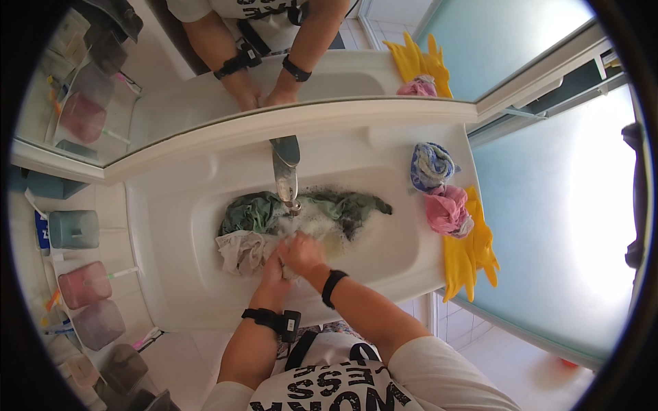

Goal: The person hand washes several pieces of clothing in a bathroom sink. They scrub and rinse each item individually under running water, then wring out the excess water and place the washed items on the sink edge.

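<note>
Both my hands are low in the white washbasin [172,257], close together over soapy water. My left hand [275,271] grips a bunched part of an off-white wet cloth [241,251], whose loose end spreads to the left. Pressed against it from above, my right hand [304,253] has its fingers curled on the same cloth; the fingers partly hide what is between them. Just beyond lies a dark green wet cloth [252,211], and its other stretch [354,205] reaches right through the foam [313,221]. A chrome faucet [286,174] hangs over the foam.
On the basin's right ledge sit a crumpled blue-and-white cloth [432,167], a pink cloth [447,210] and yellow rubber gloves [470,251] overhanging the edge. Wall-mounted cups [85,285] with toothbrushes line the left. A mirror [329,67] stands behind the faucet; frosted glass panels [540,221] are at right.
</note>
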Available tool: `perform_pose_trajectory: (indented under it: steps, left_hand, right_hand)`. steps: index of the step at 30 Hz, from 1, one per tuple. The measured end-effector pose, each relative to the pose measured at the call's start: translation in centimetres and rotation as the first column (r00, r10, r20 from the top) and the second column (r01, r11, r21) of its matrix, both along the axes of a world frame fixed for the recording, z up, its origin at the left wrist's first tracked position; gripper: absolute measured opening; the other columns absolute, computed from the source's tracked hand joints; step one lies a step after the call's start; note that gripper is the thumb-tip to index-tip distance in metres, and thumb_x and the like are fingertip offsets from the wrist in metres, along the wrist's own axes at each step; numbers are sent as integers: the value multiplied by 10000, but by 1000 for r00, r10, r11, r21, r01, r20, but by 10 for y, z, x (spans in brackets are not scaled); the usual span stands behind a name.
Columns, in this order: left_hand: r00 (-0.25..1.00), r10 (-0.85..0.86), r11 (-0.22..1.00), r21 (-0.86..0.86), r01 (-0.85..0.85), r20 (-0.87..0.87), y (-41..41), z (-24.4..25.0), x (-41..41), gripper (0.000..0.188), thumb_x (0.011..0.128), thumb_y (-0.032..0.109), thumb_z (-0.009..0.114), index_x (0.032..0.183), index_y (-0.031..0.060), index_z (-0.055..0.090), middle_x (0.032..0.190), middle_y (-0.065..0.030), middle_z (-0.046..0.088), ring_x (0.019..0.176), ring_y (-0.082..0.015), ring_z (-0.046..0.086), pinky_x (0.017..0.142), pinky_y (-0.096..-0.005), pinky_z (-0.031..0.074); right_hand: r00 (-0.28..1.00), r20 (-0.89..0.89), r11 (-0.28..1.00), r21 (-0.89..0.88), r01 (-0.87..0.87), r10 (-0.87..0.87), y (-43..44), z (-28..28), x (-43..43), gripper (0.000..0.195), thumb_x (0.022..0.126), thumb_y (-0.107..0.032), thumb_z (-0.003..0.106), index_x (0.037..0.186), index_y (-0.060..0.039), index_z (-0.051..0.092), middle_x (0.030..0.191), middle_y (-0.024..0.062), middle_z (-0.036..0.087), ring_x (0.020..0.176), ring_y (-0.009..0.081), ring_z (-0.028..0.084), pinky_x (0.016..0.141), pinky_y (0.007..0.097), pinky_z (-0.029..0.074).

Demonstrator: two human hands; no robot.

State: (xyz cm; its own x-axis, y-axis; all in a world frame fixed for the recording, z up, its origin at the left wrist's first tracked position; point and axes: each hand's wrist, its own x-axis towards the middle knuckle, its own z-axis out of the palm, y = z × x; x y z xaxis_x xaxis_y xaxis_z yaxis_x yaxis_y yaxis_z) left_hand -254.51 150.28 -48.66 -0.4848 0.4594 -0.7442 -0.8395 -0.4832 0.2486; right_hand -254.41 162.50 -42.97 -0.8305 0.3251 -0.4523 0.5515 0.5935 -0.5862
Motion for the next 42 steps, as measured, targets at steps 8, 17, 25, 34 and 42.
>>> perform_pose_trajectory:
  steps: [8, 17, 25, 34, 42]
  left_hand:
    - [972, -160, 956, -218, 196, 173, 8, 37, -6, 528, 890, 501, 634, 1251, 123, 558, 1223, -49, 588, 1124, -221, 556, 900, -425, 484]
    - [997, -76, 997, 17, 76, -2, -4, 6, -9, 426, 925, 410, 604, 1215, 99, 588, 1174, -85, 613, 1088, -232, 585, 937, -394, 477]
    - [835, -539, 780, -439, 446, -108, -3, -3, 9, 277, 963, 263, 515, 1142, 64, 586, 1076, -37, 588, 990, -146, 554, 879, -288, 439]
    - [949, -315, 850, -446, 281, -2, -12, 15, 7, 361, 902, 344, 640, 1148, 89, 570, 1106, -65, 578, 996, -168, 584, 859, -299, 493]
    - [998, 58, 976, -209, -64, -35, -35, 51, -27, 400, 947, 422, 553, 1181, 99, 584, 1047, -55, 633, 980, -232, 626, 860, -394, 522]
  right_hand:
    - [995, -35, 990, 101, -94, 98, 19, -87, 37, 385, 821, -332, 642, 1138, -118, 601, 1136, 234, 575, 1062, 388, 570, 912, 469, 474]
    - [973, -231, 976, -217, -34, -17, -21, -13, 16, 229, 813, -308, 634, 987, -172, 698, 1086, 160, 639, 1021, 353, 621, 850, 459, 519]
    - [973, 78, 847, 480, -229, 219, 49, 3, 19, 349, 818, -270, 643, 1105, -73, 661, 1219, 171, 571, 1171, 336, 499, 1031, 546, 345]
    - [963, 71, 965, -47, -258, 261, 31, -38, 3, 563, 786, -300, 683, 1295, -110, 534, 1271, 182, 562, 1153, 368, 562, 924, 442, 489]
    - [934, -49, 911, -209, -355, 353, -22, 74, 15, 462, 891, -431, 547, 1150, -52, 609, 1075, 240, 659, 981, 383, 652, 866, 470, 510]
